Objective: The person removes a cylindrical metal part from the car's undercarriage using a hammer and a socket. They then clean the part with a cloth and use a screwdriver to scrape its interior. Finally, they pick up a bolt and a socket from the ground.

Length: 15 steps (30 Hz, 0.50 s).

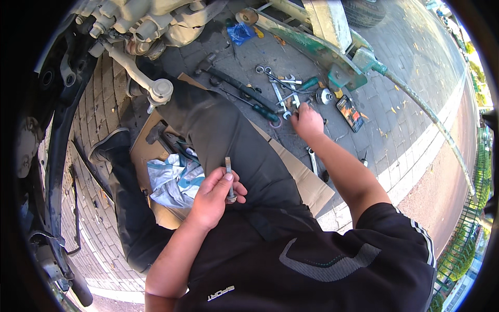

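Observation:
My left hand point(212, 196) is closed around a metal bolt point(228, 165), held upright above my lap, its threaded end up and its head low in the fingers. To the far right, my right hand point(307, 125) reaches down among the tools on the paving. Its fingertips are partly hidden, so whether they grip anything is unclear. Close by lie several combination wrenches point(279, 93), a screwdriver with a green handle point(266, 113) and a round silver metal part point(324, 96). Another wrench point(313, 162) rests beside my right forearm.
A hammer point(231, 80) lies beyond my leg. Right of the tools is a phone point(350, 113). A green floor jack point(306, 56) stands behind, its long handle point(426, 115) slanting right. A ball joint point(161, 91) overhangs my leg. Cardboard point(309, 190) and a crumpled bag point(174, 182) lie around me.

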Tool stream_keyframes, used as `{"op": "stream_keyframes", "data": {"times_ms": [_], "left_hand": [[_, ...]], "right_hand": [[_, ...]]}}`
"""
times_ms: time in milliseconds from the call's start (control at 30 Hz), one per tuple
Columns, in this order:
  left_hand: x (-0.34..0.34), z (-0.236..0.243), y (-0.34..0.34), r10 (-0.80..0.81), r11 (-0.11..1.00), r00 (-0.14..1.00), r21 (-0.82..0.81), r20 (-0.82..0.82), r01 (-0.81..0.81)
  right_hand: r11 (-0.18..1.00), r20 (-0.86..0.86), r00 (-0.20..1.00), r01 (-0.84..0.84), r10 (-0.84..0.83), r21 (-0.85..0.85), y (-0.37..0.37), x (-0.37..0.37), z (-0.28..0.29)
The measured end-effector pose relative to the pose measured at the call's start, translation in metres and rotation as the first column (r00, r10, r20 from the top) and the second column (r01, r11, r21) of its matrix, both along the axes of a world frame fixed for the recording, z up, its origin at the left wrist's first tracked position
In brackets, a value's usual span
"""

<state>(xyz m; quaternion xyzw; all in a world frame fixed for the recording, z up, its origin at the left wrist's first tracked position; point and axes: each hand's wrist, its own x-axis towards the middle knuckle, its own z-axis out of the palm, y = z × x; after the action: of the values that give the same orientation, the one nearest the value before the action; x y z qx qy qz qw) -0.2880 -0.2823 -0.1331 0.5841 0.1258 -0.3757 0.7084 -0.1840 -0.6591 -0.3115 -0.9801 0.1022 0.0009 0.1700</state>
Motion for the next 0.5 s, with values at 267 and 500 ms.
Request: {"op": "stream_keyframes", "data": {"times_ms": [267,500], "left_hand": [[0.003,-0.002,-0.002,-0.003,1.0,1.0,-0.012,0.008,0.003],[0.0,-0.003,0.0,0.0,1.0,1.0,-0.008,0.007,0.0]], "right_hand": [[0.922,-0.069,0.92,-0.387,0.386,0.009,0.022,-0.074,0.009],[0.979,0.077,0.983,-0.172,0.165,0.106,0.001,-0.036,0.009]]}}
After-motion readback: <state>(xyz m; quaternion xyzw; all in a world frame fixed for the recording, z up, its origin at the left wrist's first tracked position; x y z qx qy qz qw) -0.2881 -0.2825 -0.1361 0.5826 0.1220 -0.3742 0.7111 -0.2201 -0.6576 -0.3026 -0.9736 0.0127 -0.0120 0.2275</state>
